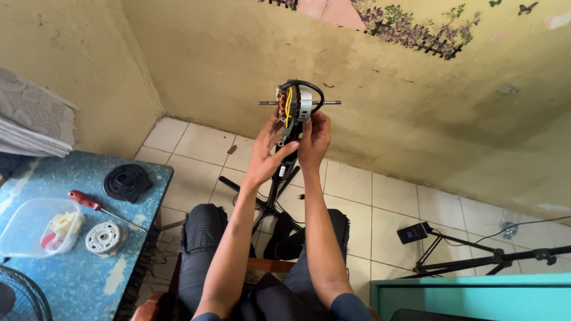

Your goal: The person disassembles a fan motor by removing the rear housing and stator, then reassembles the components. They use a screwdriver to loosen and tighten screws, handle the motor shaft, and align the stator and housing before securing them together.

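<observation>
Copper-wound fan motor [295,104] with a steel shaft sits at the upper centre of the frame, raised before the wall. Left hand [266,156] and right hand [313,139] both close their grip around its lower part. Red screwdriver [89,203] lies on the blue tabletop [83,267], lower left.

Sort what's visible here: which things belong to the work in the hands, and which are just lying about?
In hand:
- fan motor with shaft, held up by left hand and right hand
- likely its parts on the blue table: black cap, grey round cover, red-handled screwdriver

Lying about:
- plastic container
- tripod
- folded cloth
</observation>
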